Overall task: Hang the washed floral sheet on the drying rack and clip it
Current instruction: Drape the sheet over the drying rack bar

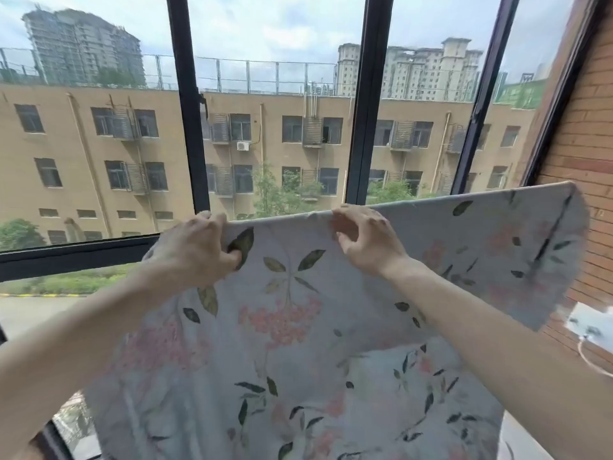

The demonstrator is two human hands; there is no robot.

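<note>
Before dark-framed window (189, 104), brick wall (583, 127) rightward

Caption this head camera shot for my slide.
Both hands, left and right, hold the floral sheet's top edge before a window.

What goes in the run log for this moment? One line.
left hand: grips sheet top edge | right hand: pinches same edge | clips: none seen

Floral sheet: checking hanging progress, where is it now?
Head view, centre: the floral sheet hangs before the window, its top edge gripped by left hand and right hand.
</note>
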